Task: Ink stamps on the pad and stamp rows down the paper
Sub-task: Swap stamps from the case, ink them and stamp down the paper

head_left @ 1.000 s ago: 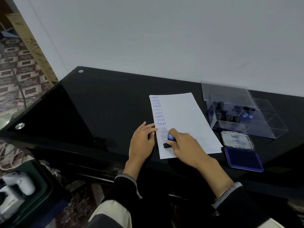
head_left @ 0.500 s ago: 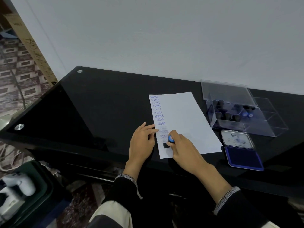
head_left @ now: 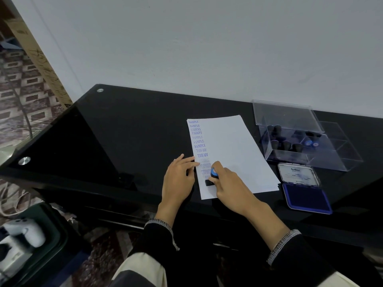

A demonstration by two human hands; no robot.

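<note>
A white sheet of paper lies on the black glass table, with a column of blue SAMPLE and AIR MAIL prints down its left edge. My right hand grips a black stamp with a blue cap, its base down on the paper near the lower left corner. My left hand rests flat at the paper's left edge, fingertips on the sheet. The open blue ink pad lies to the right of the paper.
A clear plastic box holding several black stamps stands behind the ink pad, its lid open. The table's front edge runs just below my hands. A white game controller sits on a low surface at bottom left.
The stamp and my right hand stay at the paper's lower left, barely shifting. My left hand has not moved.
</note>
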